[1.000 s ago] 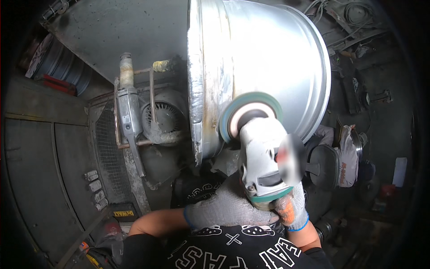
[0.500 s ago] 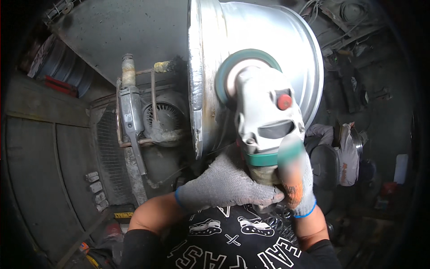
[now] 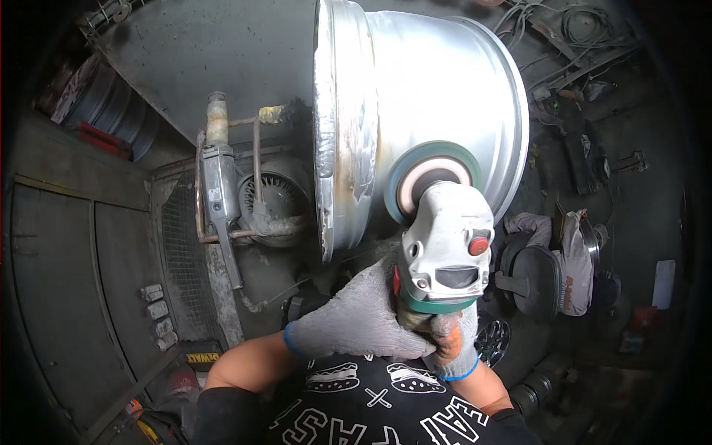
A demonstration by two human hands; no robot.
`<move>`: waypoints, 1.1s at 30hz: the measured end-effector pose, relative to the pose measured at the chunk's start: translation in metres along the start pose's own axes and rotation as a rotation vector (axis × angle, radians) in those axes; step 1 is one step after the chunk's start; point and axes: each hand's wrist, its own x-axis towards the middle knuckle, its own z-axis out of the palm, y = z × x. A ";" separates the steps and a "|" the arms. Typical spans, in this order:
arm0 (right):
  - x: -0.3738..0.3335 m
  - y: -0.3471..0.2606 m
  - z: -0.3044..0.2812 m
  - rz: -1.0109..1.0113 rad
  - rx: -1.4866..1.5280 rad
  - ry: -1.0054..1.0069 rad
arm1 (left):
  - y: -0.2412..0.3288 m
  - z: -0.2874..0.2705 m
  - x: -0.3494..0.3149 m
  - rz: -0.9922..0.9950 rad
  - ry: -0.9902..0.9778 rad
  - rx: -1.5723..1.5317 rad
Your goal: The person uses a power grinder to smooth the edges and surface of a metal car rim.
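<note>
A large silver wheel rim (image 3: 430, 81) stands on its side ahead of me, its left lip rough and stained brown. Against the near part of its barrel lies the round disc (image 3: 400, 165) of a white and green angle grinder (image 3: 445, 245); whether disc and metal touch is hard to tell. My left hand (image 3: 356, 315), in a grey knit glove, grips the grinder's left side, its fingertips hidden behind the body. Around the rear of the tool body closes my right hand (image 3: 454, 341), in a grey glove with orange-stained fingers.
To the left, a long grey power tool (image 3: 220, 185) hangs on a pipe frame, beside another wheel (image 3: 274, 196). More rims (image 3: 111, 107) are stacked at the far left. On the right are a dark rounded seat (image 3: 535, 278), a hanging cloth (image 3: 575, 267) and coiled cables (image 3: 586, 26).
Both hands have drawn the grinder nearer to me, and its disc has shifted down and slightly right along the rim's barrel. The rim has stayed nearly in place.
</note>
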 end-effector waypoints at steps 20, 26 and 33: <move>0.008 0.021 0.007 -0.078 -0.020 0.006 | -0.014 -0.015 -0.008 0.019 -0.008 -0.002; 0.006 0.012 0.009 -0.026 -0.140 0.087 | -0.008 -0.013 -0.006 0.064 0.015 0.089; 0.009 0.007 0.011 -0.072 -0.074 0.019 | -0.004 -0.013 -0.002 0.072 0.005 0.008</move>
